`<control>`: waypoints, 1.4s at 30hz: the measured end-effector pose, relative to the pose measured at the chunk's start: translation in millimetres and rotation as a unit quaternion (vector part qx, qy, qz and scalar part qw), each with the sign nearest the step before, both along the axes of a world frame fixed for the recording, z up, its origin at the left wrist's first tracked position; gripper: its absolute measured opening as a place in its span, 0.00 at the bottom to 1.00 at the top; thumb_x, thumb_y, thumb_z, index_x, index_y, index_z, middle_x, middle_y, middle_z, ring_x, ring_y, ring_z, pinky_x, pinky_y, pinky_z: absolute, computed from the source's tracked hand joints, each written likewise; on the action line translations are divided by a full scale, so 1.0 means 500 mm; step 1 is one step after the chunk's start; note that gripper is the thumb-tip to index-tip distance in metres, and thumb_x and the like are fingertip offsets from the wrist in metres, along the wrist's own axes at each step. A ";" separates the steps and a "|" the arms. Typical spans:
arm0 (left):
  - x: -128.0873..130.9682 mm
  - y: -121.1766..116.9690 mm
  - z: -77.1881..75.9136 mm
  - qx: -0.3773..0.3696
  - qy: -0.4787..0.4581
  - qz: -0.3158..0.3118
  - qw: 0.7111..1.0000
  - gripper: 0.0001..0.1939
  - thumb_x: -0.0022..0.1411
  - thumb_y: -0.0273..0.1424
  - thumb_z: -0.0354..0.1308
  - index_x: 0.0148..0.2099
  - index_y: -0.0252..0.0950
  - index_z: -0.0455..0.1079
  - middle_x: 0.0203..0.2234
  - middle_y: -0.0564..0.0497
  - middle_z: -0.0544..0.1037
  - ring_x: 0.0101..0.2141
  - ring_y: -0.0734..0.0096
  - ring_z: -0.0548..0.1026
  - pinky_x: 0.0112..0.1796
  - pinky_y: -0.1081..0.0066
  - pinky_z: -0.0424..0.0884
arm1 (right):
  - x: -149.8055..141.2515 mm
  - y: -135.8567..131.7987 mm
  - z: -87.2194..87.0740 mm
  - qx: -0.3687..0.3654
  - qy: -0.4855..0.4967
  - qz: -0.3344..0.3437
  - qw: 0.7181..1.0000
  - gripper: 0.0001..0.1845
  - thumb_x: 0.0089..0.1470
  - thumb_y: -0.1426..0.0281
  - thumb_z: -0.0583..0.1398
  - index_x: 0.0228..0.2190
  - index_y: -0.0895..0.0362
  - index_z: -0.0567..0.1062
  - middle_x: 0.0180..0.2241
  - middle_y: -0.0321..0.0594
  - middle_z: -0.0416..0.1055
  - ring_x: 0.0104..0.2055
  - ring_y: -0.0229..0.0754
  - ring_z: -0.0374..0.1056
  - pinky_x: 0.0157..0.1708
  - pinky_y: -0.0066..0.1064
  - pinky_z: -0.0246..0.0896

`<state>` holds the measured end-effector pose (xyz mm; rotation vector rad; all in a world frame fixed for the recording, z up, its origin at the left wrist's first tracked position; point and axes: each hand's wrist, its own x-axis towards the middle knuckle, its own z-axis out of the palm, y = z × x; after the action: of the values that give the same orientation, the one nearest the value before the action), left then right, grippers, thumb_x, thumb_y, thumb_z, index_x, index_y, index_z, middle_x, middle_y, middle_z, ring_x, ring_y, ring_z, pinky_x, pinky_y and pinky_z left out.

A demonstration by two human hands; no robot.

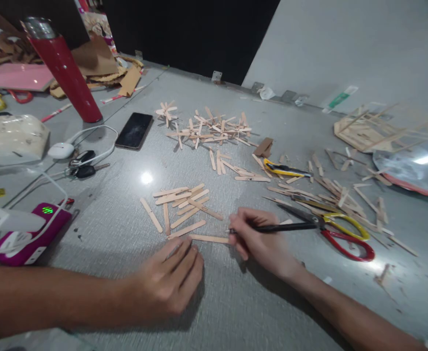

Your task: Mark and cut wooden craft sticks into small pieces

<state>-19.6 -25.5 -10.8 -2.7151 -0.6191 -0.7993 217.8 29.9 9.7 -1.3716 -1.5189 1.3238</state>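
A popsicle stick (210, 239) lies flat on the grey table between my hands. The fingers of my left hand (173, 275) are bent and close together, and their tips press down on its left end. My right hand (254, 236) pinches a slim black pen (285, 227), with the point showing at the fingertips over the stick's right end. Just beyond my fingers is a loose pile of popsicle sticks (184, 197), some bearing small dark marks. Scissors with red and yellow handles (347, 236) lie open to the right, close to the pen's back end.
Star-like stick clusters (217, 129) lie farther back, near a phone (134, 130) and a red bottle (65, 73). On the right are a yellow cutter (287, 168), scattered stick pieces (331, 192) and a wooden frame (367, 129). A purple power strip (34, 234) with cables is left.
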 end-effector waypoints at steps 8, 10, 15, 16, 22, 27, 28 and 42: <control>-0.007 -0.002 0.007 0.028 -0.024 -0.030 0.999 0.14 0.68 0.22 0.54 0.45 0.21 0.80 0.38 0.37 0.86 0.40 0.52 0.86 0.43 0.59 0.84 | 0.000 -0.007 0.038 0.052 -0.031 -0.048 0.997 0.28 0.62 0.52 0.64 0.16 0.53 0.68 0.11 0.33 0.67 0.10 0.33 0.58 0.12 0.25 0.51; -0.009 -0.003 0.012 0.027 -0.027 -0.058 0.998 0.14 0.69 0.22 0.52 0.45 0.22 0.80 0.36 0.37 0.86 0.40 0.54 0.86 0.44 0.60 0.83 | -0.003 -0.017 0.019 0.053 -0.062 0.011 0.997 0.27 0.65 0.55 0.61 0.17 0.53 0.68 0.10 0.32 0.65 0.11 0.33 0.59 0.14 0.26 0.53; 0.001 -0.002 0.007 -0.014 -0.010 -0.031 0.999 0.15 0.68 0.24 0.53 0.49 0.21 0.78 0.45 0.34 0.85 0.49 0.48 0.83 0.53 0.55 0.79 | -0.002 -0.031 -0.026 0.058 -0.093 0.066 0.992 0.26 0.68 0.61 0.57 0.18 0.52 0.63 0.12 0.30 0.62 0.14 0.33 0.58 0.16 0.25 0.53; 0.005 -0.001 0.004 -0.035 -0.010 -0.011 0.999 0.16 0.68 0.25 0.54 0.51 0.20 0.78 0.48 0.33 0.84 0.52 0.47 0.82 0.55 0.54 0.78 | 0.000 -0.032 -0.031 0.055 -0.095 0.069 0.991 0.26 0.68 0.61 0.57 0.18 0.52 0.63 0.12 0.30 0.62 0.14 0.33 0.58 0.16 0.25 0.53; 0.015 -0.002 -0.008 -0.094 -0.006 0.020 0.995 0.20 0.69 0.27 0.54 0.56 0.17 0.75 0.51 0.32 0.82 0.53 0.47 0.81 0.59 0.55 0.76 | 0.000 -0.030 -0.033 0.039 -0.095 0.090 0.991 0.25 0.68 0.62 0.57 0.19 0.52 0.62 0.12 0.30 0.63 0.15 0.33 0.59 0.17 0.25 0.53; 0.013 -0.004 -0.007 -0.102 -0.010 0.020 0.995 0.20 0.69 0.27 0.54 0.55 0.16 0.75 0.51 0.32 0.83 0.53 0.46 0.81 0.60 0.54 0.76 | -0.001 -0.026 -0.035 0.019 -0.092 0.105 0.990 0.24 0.69 0.63 0.57 0.20 0.52 0.63 0.13 0.30 0.64 0.15 0.34 0.60 0.17 0.26 0.54; 0.013 -0.004 -0.007 -0.101 -0.009 0.019 0.995 0.20 0.69 0.26 0.54 0.55 0.16 0.75 0.51 0.32 0.83 0.53 0.46 0.81 0.60 0.54 0.76 | -0.001 -0.026 -0.036 0.016 -0.088 0.107 0.990 0.24 0.69 0.63 0.58 0.20 0.52 0.63 0.13 0.30 0.64 0.15 0.33 0.60 0.18 0.26 0.54; 0.016 -0.001 -0.011 -0.084 -0.011 0.011 0.996 0.18 0.67 0.24 0.58 0.54 0.15 0.76 0.50 0.30 0.83 0.50 0.46 0.82 0.59 0.53 0.77 | -0.006 -0.026 -0.032 0.005 -0.072 0.106 0.992 0.25 0.66 0.62 0.60 0.18 0.53 0.63 0.13 0.29 0.63 0.15 0.33 0.58 0.17 0.26 0.50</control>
<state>-11.8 -25.9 -16.2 -2.8485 -0.7505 -0.8073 215.0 16.9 -6.5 -1.3542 -1.8069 1.3665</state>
